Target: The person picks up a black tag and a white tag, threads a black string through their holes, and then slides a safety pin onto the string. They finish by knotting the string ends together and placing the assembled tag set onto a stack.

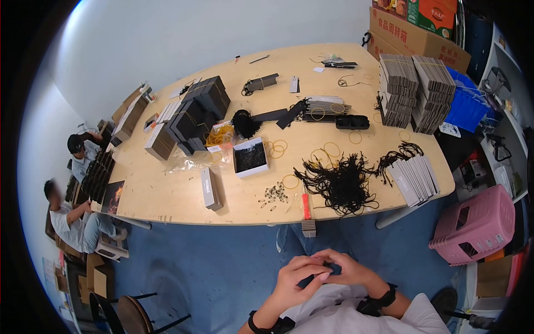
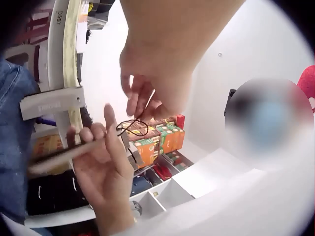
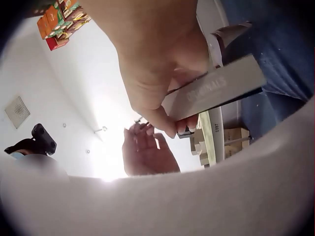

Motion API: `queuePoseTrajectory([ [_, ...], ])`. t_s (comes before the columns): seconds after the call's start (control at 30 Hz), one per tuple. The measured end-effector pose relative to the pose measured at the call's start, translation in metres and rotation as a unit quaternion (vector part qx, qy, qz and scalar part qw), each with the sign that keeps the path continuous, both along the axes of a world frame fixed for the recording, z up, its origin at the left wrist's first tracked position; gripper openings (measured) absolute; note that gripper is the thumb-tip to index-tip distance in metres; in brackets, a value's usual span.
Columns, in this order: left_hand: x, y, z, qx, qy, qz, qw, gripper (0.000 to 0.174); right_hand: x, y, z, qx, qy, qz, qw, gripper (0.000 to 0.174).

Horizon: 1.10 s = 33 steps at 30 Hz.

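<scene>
Both hands meet low in the head view, around a small dark piece (image 1: pixel 335 269). My right hand (image 1: pixel 350 271) grips a flat grey tag (image 3: pixel 216 88) with pale lettering, thumb on its face in the right wrist view. From the left wrist view the tag (image 2: pixel 64 158) shows nearly edge-on in the right hand (image 2: pixel 106 172). Fingertips of my left hand (image 2: pixel 157 83) pinch a thin black cord (image 2: pixel 138 127), which loops beside the right fingers. How the cord joins the tag is hidden.
On the table (image 1: pixel 161 209) lie black cords (image 1: pixel 342 183), grey tags (image 1: pixel 414 179), a box of black pieces (image 1: pixel 250 158) and small pins (image 1: pixel 274 193). A red-handled tool (image 1: pixel 306 206) lies at the near edge, above a small grey stack (image 1: pixel 308 228). Two people sit at left.
</scene>
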<state>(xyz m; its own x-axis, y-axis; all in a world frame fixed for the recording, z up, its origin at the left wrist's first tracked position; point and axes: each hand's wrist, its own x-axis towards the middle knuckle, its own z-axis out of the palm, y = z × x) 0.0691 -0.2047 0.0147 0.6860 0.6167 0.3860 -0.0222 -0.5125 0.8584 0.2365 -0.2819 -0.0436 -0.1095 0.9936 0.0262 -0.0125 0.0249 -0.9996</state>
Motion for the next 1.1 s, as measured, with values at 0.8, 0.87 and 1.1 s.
queuePoseTrajectory([
  [0.8,0.043,0.030,-0.030,-0.154,-0.069,-0.125,0.978,0.060,0.095,-0.017,0.040,0.094,-0.482,-0.446,0.748,0.036],
  [0.87,0.069,0.025,-0.031,-0.124,-0.074,-0.165,0.976,0.070,0.111,-0.017,0.043,0.107,-0.524,-0.425,0.731,0.034],
  [1.1,0.076,0.017,-0.035,-0.047,-0.007,-0.133,0.990,0.068,0.145,-0.003,0.025,-0.009,-0.586,-0.542,0.602,0.029],
])
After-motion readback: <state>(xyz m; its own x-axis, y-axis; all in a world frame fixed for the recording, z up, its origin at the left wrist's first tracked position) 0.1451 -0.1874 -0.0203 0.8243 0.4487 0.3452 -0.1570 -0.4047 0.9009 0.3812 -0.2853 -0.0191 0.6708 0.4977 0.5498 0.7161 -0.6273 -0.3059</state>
